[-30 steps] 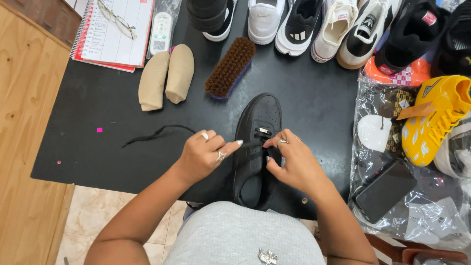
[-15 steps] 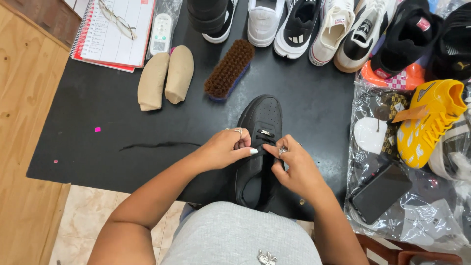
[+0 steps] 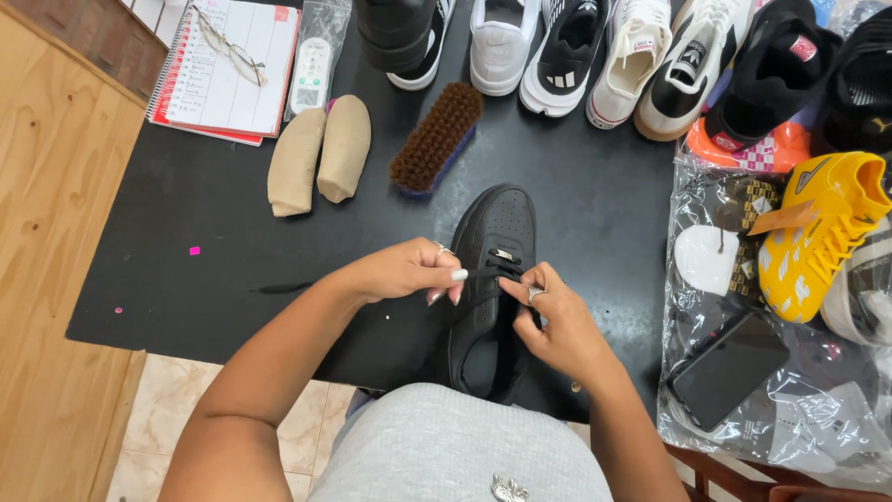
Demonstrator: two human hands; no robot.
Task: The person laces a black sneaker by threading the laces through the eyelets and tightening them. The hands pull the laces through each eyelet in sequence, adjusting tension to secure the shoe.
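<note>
One view only, from a camera worn on the person's head: it looks steeply down over the lap at the black bench (image 3: 232,242), close above both forearms (the bench's far edge is cut off), with floor tiles (image 3: 158,418) at lower left.

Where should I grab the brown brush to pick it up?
Probably by its long sides, coming from above. The brush lies bristles up on the black table, tilted, with open space both sides, so fingers can pinch its narrow base.
</note>
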